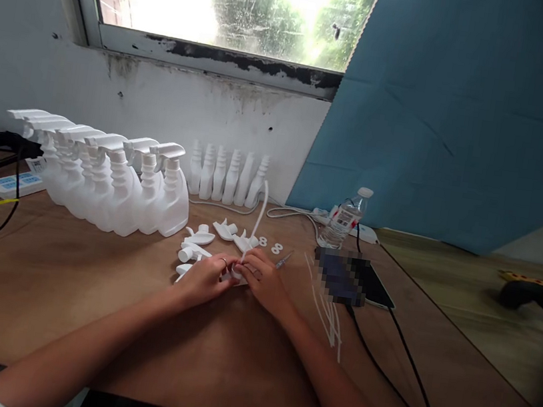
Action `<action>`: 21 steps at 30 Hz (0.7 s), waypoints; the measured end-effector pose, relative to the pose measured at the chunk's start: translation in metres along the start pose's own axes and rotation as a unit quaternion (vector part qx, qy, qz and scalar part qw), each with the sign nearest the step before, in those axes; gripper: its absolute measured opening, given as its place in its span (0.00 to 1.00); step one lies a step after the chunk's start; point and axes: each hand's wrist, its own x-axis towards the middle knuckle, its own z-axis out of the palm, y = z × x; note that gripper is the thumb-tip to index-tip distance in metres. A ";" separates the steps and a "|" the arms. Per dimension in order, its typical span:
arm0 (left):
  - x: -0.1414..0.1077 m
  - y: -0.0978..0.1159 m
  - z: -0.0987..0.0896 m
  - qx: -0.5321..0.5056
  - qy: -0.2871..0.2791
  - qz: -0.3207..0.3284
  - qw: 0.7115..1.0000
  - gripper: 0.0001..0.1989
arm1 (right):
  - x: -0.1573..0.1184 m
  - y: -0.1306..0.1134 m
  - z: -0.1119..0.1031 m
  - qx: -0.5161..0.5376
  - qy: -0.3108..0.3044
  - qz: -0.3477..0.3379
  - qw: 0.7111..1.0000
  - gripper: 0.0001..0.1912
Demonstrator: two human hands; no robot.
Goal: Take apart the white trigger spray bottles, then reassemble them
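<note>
My left hand (210, 277) and my right hand (263, 280) meet at the middle of the table, fingertips closed around a white trigger spray head (236, 271), which is mostly hidden by the fingers. A thin white dip tube (258, 218) sticks up from it, curving slightly at its top. Just beyond and left of my hands lie several loose white spray heads (201, 237). Small white figure-eight-shaped pieces (277, 249) lie past my right hand, beside a slim pointed tool (284, 260).
Several white bottles with spray heads (118, 199) stand in rows at the left. Several bottles without heads (219, 176) line the wall. Loose tubes (329, 313), phones (374, 285), cables and a clear water bottle (344, 220) are at the right. A power strip (16, 184) lies left.
</note>
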 end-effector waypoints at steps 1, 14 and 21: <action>0.001 0.001 -0.001 -0.009 0.013 -0.005 1.000 0.13 | -0.002 0.003 -0.002 0.020 0.007 0.005 1.000 0.06; 0.075 0.033 -0.028 -0.270 -0.126 -0.047 0.953 0.28 | -0.012 0.033 -0.051 -0.306 0.023 -0.176 0.935 0.38; 0.136 0.024 -0.044 -0.274 -0.226 -0.012 0.935 0.23 | -0.013 0.025 -0.058 -0.303 0.103 -0.167 0.933 0.35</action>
